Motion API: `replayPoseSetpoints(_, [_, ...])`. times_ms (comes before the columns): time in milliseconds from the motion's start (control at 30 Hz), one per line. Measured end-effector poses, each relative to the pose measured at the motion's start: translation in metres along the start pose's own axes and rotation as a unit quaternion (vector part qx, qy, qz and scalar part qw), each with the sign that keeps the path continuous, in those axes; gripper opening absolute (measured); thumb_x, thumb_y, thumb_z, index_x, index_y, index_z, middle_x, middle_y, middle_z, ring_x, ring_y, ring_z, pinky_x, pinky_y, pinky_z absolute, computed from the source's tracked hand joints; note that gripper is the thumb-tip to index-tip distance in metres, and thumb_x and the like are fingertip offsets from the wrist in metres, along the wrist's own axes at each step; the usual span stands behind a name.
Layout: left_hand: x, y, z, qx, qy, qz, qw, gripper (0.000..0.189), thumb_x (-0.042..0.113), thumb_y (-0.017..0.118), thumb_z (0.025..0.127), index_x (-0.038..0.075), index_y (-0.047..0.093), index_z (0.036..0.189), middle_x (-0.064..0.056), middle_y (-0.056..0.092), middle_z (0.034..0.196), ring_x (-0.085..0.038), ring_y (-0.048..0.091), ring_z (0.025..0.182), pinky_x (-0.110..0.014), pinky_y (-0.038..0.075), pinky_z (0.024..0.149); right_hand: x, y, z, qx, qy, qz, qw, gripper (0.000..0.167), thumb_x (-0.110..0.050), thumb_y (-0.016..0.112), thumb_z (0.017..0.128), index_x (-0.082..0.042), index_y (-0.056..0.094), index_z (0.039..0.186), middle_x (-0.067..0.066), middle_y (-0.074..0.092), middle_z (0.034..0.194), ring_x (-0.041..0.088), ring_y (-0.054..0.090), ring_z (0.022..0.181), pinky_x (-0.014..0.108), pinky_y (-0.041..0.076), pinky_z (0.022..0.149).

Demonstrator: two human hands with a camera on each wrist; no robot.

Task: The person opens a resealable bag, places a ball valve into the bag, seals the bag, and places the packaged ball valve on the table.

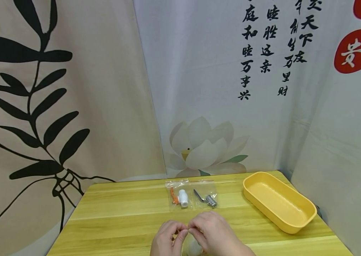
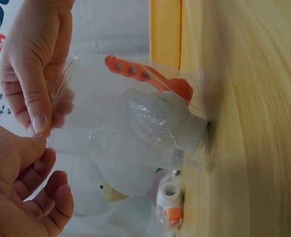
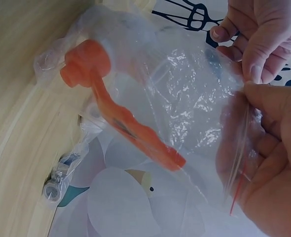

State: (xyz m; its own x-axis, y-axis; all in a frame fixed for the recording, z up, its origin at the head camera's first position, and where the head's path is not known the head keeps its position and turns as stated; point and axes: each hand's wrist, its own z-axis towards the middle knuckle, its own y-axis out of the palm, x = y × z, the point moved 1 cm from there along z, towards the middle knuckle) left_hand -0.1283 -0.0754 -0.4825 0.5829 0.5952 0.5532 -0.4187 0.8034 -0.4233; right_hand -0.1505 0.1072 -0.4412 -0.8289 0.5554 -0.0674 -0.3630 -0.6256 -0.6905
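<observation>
Both hands meet at the table's near side, at the top edge of a clear zip bag. My left hand pinches one end of that edge between thumb and finger. Beside it, my right hand pinches the same edge, its fingers behind the plastic in the right wrist view. The bag hangs with its lower end at the tabletop. Inside it are a white plastic fitting and an orange lever handle. Whether the bag's seal is parted cannot be told.
Farther back on the wooden table lie two small clear bags. One holds a white fitting with an orange handle, the other a metal fitting and a metal lever. A yellow tray stands at the right; printed curtains hang behind.
</observation>
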Motion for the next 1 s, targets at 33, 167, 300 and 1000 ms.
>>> replayPoseSetpoints(33, [0.0002,0.0,-0.0002,-0.001,-0.001,0.002,1.0,0.024,0.009,0.085,0.088,0.027,0.068,0.086,0.02,0.066,0.087,0.005,0.053,0.079,-0.016,0.045,0.059,0.0001,0.0003,-0.0003,0.0,0.0,-0.001,1.0,0.016,-0.017,0.088,0.087,-0.024,0.074,0.09,-0.018,0.07,0.083,-0.004,0.062,0.077,0.018,0.053,0.074])
replayPoseSetpoints(167, [0.001,0.0004,-0.001,-0.004,-0.009,0.012,0.9999,0.026,0.01,0.086,0.087,0.028,0.067,0.086,0.022,0.064,0.086,0.003,0.054,0.078,-0.015,0.045,0.06,0.0001,0.0012,-0.0012,-0.002,0.002,-0.004,1.0,0.016,-0.017,0.088,0.087,-0.024,0.073,0.091,-0.018,0.07,0.084,-0.004,0.062,0.077,0.018,0.053,0.074])
replayPoseSetpoints(300, [0.0022,0.0009,-0.0013,-0.006,-0.018,0.019,0.9996,0.026,0.01,0.085,0.088,0.028,0.067,0.085,0.023,0.062,0.086,0.0,0.055,0.077,-0.014,0.045,0.06,-0.0002,0.0011,-0.0017,-0.005,0.009,-0.006,0.9999,0.017,-0.017,0.088,0.087,-0.024,0.073,0.091,-0.018,0.07,0.084,-0.004,0.061,0.078,0.019,0.053,0.074])
replayPoseSetpoints(1000, [-0.0003,0.0009,-0.0027,-0.004,-0.017,0.024,0.9996,0.027,0.01,0.086,0.088,0.029,0.066,0.087,0.024,0.06,0.086,0.001,0.055,0.076,-0.018,0.048,0.058,0.0037,0.0012,-0.0078,0.017,0.003,-0.011,0.9998,0.017,-0.018,0.087,0.087,-0.025,0.072,0.09,-0.019,0.069,0.083,-0.004,0.062,0.077,0.017,0.051,0.074])
